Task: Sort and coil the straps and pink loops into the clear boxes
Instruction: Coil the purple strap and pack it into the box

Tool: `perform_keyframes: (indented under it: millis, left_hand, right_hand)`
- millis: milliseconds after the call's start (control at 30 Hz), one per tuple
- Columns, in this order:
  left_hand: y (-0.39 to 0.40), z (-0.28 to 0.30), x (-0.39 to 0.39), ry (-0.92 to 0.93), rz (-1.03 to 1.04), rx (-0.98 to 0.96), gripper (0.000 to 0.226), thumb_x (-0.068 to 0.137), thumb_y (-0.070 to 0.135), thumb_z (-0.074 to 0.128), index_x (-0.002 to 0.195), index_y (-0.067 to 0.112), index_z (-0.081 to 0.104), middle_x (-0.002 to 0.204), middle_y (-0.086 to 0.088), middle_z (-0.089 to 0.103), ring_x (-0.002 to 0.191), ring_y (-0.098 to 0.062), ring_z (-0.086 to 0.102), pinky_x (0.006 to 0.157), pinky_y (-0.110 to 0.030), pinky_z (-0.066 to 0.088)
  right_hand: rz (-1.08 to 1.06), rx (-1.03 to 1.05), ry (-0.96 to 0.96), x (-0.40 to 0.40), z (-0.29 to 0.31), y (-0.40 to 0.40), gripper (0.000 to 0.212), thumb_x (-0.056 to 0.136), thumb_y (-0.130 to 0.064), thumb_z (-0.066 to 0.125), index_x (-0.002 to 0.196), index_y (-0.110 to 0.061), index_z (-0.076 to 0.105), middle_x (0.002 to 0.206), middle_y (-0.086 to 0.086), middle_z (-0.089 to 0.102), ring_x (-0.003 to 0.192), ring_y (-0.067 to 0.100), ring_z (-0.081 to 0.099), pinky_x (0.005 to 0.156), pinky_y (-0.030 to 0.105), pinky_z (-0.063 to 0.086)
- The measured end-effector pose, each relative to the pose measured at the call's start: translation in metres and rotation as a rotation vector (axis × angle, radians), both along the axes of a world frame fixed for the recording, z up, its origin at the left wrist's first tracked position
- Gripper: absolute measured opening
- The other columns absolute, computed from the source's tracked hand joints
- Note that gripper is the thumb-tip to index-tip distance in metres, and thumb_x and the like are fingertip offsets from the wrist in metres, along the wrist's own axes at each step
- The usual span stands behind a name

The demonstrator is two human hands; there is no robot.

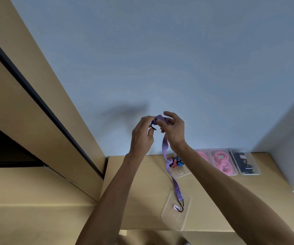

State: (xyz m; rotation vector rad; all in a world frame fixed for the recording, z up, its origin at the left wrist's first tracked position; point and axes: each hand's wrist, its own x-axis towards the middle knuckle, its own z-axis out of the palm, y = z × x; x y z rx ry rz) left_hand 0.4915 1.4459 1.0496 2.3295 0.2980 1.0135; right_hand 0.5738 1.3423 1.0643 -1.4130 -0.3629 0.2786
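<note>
Left hand [141, 134] and right hand [174, 129] pinch coiled top end of purple strap [165, 147], raised before wall; black hook [153, 126] curls between fingers. Strap hangs down from fingers, long axis near vertical, lower hook [181, 206] over clear lid [176, 212]. Beyond: clear boxes [245, 161], labels unreadable.

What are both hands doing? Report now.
Left hand: closed, pinching the purple strap near its hook.
Right hand: closed, gripping the strap's coiled top.

Two bare forearms — no sleeves, watch or rings visible.
</note>
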Motion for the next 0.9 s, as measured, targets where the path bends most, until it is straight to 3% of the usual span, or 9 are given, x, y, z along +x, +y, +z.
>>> perform_keyframes:
  millis: [100, 233, 367, 467, 600, 667, 800, 900]
  left_hand:
    - [0.001, -0.002, 0.0, -0.04, 0.08, 0.108, 0.035, 0.083, -0.01, 0.063, 0.116, 0.001, 0.067, 0.125, -0.01, 0.063, 0.111, -0.025, 0.063, 0.089, -0.031, 0.054]
    - [0.004, 0.004, 0.004, -0.134, 0.107, 0.057, 0.016, 0.088, -0.004, 0.066, 0.102, -0.001, 0.073, 0.092, -0.012, 0.069, 0.077, -0.026, 0.066, 0.067, -0.034, 0.053]
    - [0.001, 0.014, 0.008, -0.086, 0.079, -0.265, 0.012, 0.086, -0.001, 0.063, 0.09, 0.001, 0.074, 0.072, -0.01, 0.069, 0.063, -0.026, 0.064, 0.06, -0.037, 0.053]
    - [0.004, 0.019, 0.012, 0.018, 0.081, -0.534, 0.011, 0.087, 0.006, 0.066, 0.081, 0.008, 0.074, 0.068, -0.002, 0.072, 0.059, -0.013, 0.07, 0.058, -0.026, 0.055]
    - [0.008, 0.026, 0.02, 0.088, 0.059, -0.886, 0.012, 0.088, 0.006, 0.067, 0.078, 0.004, 0.074, 0.07, -0.012, 0.071, 0.055, -0.017, 0.068, 0.062, -0.027, 0.057]
    - [0.004, 0.029, 0.023, 0.047, 0.055, -1.056, 0.015, 0.089, 0.002, 0.067, 0.077, 0.004, 0.073, 0.07, -0.011, 0.07, 0.056, -0.02, 0.068, 0.063, -0.026, 0.057]
    - [-0.004, 0.033, 0.03, -0.07, 0.129, -1.059, 0.024, 0.089, 0.0, 0.065, 0.067, 0.008, 0.071, 0.061, -0.006, 0.067, 0.057, -0.023, 0.064, 0.066, -0.031, 0.061]
    - [-0.002, 0.038, 0.029, -0.069, 0.138, -1.064, 0.021, 0.089, 0.006, 0.065, 0.069, 0.006, 0.07, 0.058, -0.005, 0.067, 0.051, -0.019, 0.059, 0.057, -0.027, 0.056]
  right_hand:
    - [0.012, 0.05, 0.039, -0.002, 0.001, 0.001, 0.035, 0.087, -0.008, 0.073, 0.119, -0.005, 0.06, 0.086, 0.016, 0.072, 0.054, 0.015, 0.055, 0.06, 0.024, 0.05]
    - [-0.022, 0.036, -0.014, -0.006, -0.001, 0.0, 0.035, 0.085, -0.017, 0.078, 0.115, -0.008, 0.063, 0.087, 0.008, 0.069, 0.06, 0.016, 0.059, 0.058, 0.022, 0.05]
    - [-0.022, -0.071, -0.148, -0.003, -0.009, -0.006, 0.034, 0.088, -0.021, 0.076, 0.119, -0.011, 0.066, 0.092, 0.006, 0.068, 0.067, 0.014, 0.058, 0.06, 0.025, 0.051]
    - [0.038, -0.085, -0.182, 0.002, -0.011, -0.01, 0.03, 0.093, -0.016, 0.07, 0.122, -0.013, 0.066, 0.09, 0.004, 0.069, 0.067, 0.012, 0.055, 0.061, 0.028, 0.05]
    - [0.122, -0.003, -0.067, 0.014, -0.005, -0.01, 0.032, 0.099, -0.013, 0.059, 0.13, -0.015, 0.063, 0.1, -0.005, 0.07, 0.067, 0.012, 0.054, 0.064, 0.026, 0.05]
    - [0.176, 0.036, 0.014, 0.016, -0.002, -0.006, 0.039, 0.099, -0.012, 0.056, 0.138, -0.018, 0.057, 0.094, -0.004, 0.07, 0.062, 0.015, 0.052, 0.067, 0.028, 0.051]
    - [0.132, 0.058, 0.039, 0.009, 0.002, -0.001, 0.055, 0.096, -0.007, 0.058, 0.147, -0.012, 0.041, 0.076, -0.002, 0.07, 0.056, 0.016, 0.052, 0.067, 0.029, 0.051]
    - [0.085, -0.032, -0.12, 0.015, 0.009, -0.006, 0.044, 0.092, -0.008, 0.066, 0.134, -0.004, 0.055, 0.091, 0.004, 0.076, 0.057, 0.016, 0.059, 0.063, 0.027, 0.051]
